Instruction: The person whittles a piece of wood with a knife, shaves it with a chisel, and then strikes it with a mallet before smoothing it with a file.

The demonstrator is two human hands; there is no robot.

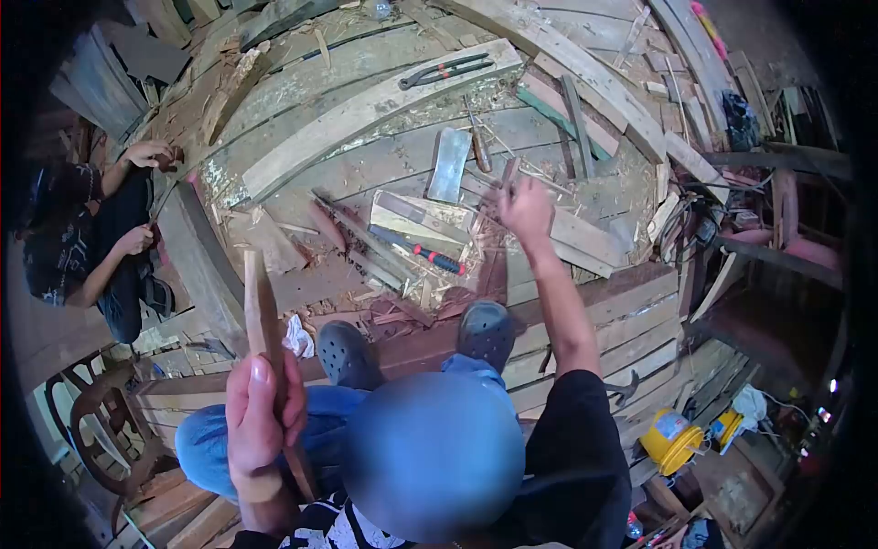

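My left hand (256,407) is wrapped round a wooden stick (259,311), which stands up past the thumb with its pale, cut end on top. My right hand (528,212) reaches forward over the work floor, its fingers curled and smeared by motion. A short brownish piece shows at those fingers, but I cannot make out what it is. Left of this hand lie a flat metal blade (449,165) and a wooden-handled chisel (480,151). Nearer my feet, a tool with a red and black handle (439,260) rests among wood offcuts (416,218).
Pincers (445,71) lie on a long curved plank (384,108). A co-worker (87,229) crouches at the left, beside a thick beam (203,270). A hammer (625,390) and a yellow bucket (672,443) are at the right. Wood shavings litter the floor.
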